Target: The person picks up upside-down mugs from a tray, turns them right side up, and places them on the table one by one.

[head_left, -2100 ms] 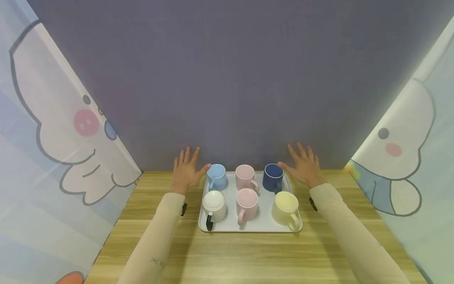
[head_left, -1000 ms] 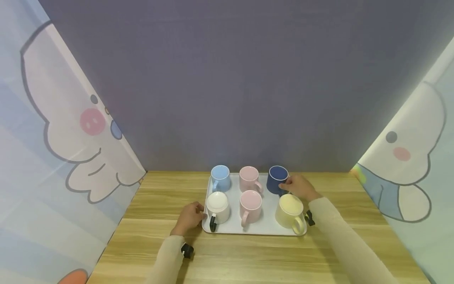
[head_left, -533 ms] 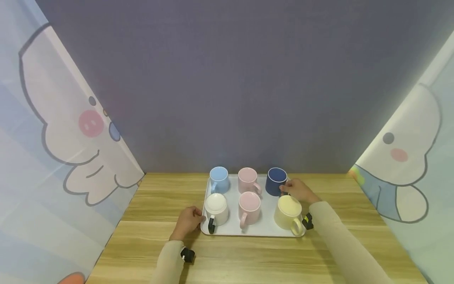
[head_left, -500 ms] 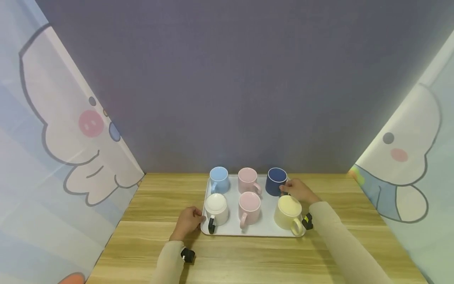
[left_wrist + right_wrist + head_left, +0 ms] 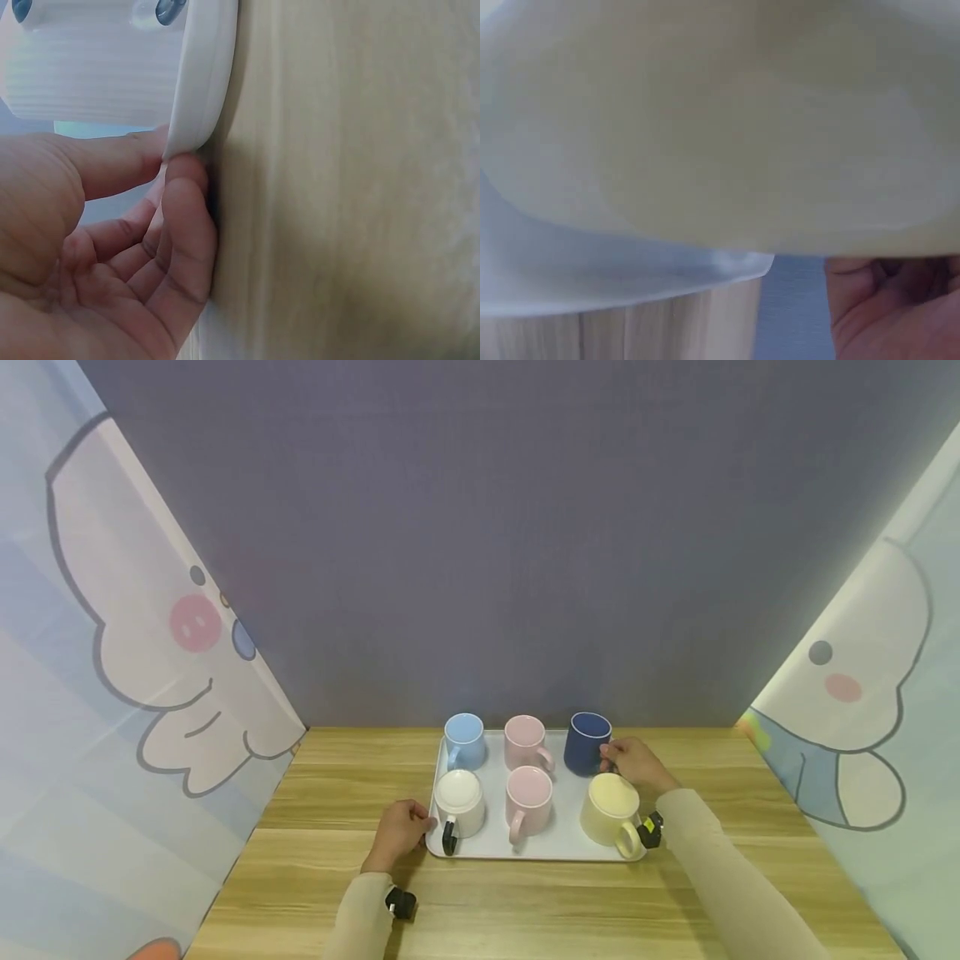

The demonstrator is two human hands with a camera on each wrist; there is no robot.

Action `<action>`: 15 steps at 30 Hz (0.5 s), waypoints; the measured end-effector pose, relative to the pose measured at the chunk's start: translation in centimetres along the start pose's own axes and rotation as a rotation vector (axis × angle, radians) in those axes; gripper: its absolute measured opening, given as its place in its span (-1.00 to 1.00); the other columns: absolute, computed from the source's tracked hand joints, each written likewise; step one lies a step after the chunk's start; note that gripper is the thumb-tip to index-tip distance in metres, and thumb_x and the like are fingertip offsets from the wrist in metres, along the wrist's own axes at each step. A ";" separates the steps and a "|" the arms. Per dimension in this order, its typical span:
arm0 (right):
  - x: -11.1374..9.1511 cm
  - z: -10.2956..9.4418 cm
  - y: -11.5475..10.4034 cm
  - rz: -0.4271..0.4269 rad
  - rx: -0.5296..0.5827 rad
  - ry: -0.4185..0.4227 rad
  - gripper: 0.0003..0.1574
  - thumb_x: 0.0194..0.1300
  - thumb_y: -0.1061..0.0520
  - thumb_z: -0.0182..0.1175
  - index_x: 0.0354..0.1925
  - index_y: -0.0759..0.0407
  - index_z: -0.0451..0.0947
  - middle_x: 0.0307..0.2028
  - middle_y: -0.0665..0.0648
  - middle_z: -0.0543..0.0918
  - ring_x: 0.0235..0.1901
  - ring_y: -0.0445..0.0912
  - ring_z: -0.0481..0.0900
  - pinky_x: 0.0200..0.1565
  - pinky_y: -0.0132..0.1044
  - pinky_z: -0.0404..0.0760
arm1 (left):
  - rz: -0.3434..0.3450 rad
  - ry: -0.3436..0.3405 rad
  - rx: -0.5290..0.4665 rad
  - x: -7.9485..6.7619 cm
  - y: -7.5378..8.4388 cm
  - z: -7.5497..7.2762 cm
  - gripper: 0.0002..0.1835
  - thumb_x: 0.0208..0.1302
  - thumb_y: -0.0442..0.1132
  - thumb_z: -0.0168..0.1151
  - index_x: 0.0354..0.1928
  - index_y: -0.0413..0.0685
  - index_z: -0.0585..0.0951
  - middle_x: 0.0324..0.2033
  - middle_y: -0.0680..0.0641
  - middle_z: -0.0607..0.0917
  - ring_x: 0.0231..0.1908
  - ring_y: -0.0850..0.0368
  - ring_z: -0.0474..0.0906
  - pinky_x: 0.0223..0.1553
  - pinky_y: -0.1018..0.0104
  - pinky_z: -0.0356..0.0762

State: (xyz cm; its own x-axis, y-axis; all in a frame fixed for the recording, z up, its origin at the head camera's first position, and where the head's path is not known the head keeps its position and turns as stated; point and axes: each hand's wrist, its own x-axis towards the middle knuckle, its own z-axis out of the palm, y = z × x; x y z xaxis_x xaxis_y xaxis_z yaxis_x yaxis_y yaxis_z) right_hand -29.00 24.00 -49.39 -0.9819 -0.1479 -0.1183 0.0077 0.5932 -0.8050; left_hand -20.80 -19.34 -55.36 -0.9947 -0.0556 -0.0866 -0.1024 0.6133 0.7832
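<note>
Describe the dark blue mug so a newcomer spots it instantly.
On the wooden table is a white tray with two rows of mugs. The dark blue mug is at the far row's right end, beyond the yellow mug; it alone has a dark body.

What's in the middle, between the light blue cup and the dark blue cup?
The back pink cup stands between the light blue cup and the dark blue cup, as the head view shows.
</note>
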 end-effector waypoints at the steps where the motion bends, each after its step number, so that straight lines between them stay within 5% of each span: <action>1: -0.1 0.0 -0.1 -0.002 -0.012 0.014 -0.59 0.62 0.07 -0.03 -0.20 0.37 0.58 -0.37 0.16 0.70 -0.43 -0.17 0.51 -0.41 -0.38 0.50 | 0.000 0.001 0.002 0.0 0.0 0.0 -0.88 0.22 -0.34 0.39 -0.36 -0.23 0.62 -0.64 0.00 0.58 -0.65 0.21 0.49 -0.62 0.35 0.45; 15: -1.3 -1.8 -4.4 -0.090 -0.034 0.177 -0.52 0.63 -0.03 -0.02 -0.34 0.25 0.58 -0.48 0.12 0.58 -0.51 -0.13 0.43 -0.43 -0.29 0.43 | -0.010 -0.012 0.012 -0.2 0.6 -0.2 -0.88 0.24 -0.36 0.39 -0.34 -0.26 0.62 -0.62 -0.02 0.58 -0.63 0.20 0.49 -0.59 0.35 0.45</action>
State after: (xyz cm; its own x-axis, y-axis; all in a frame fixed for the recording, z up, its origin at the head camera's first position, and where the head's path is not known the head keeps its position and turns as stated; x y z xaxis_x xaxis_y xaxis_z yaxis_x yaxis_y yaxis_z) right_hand -28.05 22.98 -44.65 -0.9963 -0.0614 0.0598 -0.0849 0.6110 -0.7870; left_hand -20.66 -19.09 -54.75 -0.9935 -0.0523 -0.1012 -0.1117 0.6218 0.7751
